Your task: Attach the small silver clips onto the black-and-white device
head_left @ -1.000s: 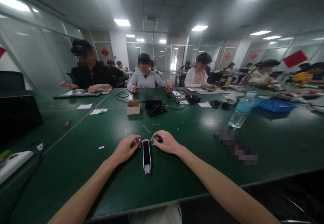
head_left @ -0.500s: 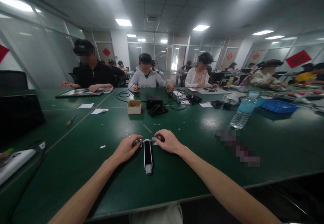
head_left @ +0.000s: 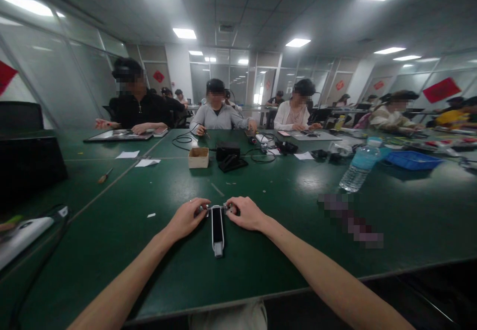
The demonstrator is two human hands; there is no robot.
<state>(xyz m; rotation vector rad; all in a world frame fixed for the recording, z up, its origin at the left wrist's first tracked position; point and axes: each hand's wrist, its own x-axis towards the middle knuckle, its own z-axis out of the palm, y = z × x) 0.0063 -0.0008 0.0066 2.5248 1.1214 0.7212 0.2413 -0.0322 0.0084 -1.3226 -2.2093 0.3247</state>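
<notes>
Head camera: the left hand [head_left: 191, 215] and right hand [head_left: 246, 212] pinched small fittings at opposite sides of the far end of a white-and-black device [head_left: 217, 230]. It lay between them on a green table [head_left: 179, 280], its narrow end toward the wearer. Beyond the grip stood an open box [head_left: 198, 158].

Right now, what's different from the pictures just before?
Only a little: the right hand's fingers have moved in again over the small silver piece beside the white-edged black device, covering more of it. I can't tell how firmly they hold it. The left hand stayed at the other side; the device and the water bottle stayed put.
</notes>
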